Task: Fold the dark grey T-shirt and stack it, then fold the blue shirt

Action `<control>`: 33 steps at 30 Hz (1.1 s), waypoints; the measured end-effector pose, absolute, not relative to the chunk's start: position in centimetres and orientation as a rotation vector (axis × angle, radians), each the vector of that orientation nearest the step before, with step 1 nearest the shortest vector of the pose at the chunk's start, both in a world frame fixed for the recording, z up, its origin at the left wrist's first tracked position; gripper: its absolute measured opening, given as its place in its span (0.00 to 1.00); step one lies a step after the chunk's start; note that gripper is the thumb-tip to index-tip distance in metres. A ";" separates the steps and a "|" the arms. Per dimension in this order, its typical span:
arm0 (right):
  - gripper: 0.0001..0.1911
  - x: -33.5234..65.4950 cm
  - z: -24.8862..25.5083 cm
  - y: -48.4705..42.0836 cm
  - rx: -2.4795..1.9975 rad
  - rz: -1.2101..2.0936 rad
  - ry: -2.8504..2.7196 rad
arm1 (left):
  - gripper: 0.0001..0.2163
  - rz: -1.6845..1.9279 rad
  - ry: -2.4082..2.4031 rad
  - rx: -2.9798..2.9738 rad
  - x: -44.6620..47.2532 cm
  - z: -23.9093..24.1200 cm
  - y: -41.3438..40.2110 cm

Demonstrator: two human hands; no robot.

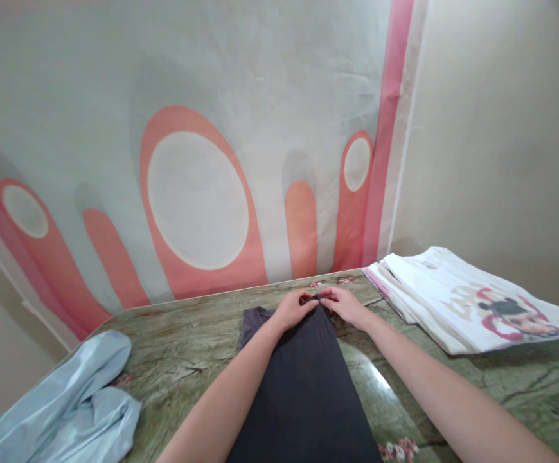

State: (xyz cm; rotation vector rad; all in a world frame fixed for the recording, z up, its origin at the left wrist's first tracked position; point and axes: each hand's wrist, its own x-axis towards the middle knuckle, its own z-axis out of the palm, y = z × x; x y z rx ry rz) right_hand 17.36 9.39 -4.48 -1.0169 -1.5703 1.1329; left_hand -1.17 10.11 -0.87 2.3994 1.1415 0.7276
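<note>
A dark grey T-shirt (303, 392) lies folded lengthwise on the table in front of me, its neckline at the far end. My left hand (295, 310) pinches the cloth at the far right corner, fingers curled over the edge. Close beside it, my right hand (343, 306) grips the same corner between thumb and fingers. The fingertips of both hands nearly meet there. The near end of the shirt runs out of the bottom of the view.
A stack of folded shirts (453, 302), topped by a white one with a cartoon print, sits on the right. Crumpled light blue cloth (77, 399) lies at the left. The green marbled table (178, 347) meets a wall with a pink-and-orange patterned backdrop (270, 96).
</note>
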 end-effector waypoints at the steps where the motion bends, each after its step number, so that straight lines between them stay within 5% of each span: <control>1: 0.15 17.4 -4.5 9.4 -1.016 1.138 -1.580 | 0.15 0.705 1.141 2.403 -1.5 -0.6 9.9; 9: 0.14 17.2 -4.0 9.2 -1.264 0.595 -1.881 | 0.15 0.424 1.149 2.425 -6.3 1.1 9.7; 21: 0.17 14.7 -3.3 6.6 -1.332 0.051 -1.956 | 0.13 0.457 1.411 2.510 -7.1 -0.7 9.9; 28: 0.29 10.9 -2.1 3.2 -1.104 0.145 -2.367 | 0.21 0.452 1.372 2.535 -9.0 0.4 9.8; 33: 0.31 10.8 -2.8 3.0 -1.180 0.233 -2.483 | 0.16 0.339 1.303 2.507 -11.6 0.8 10.1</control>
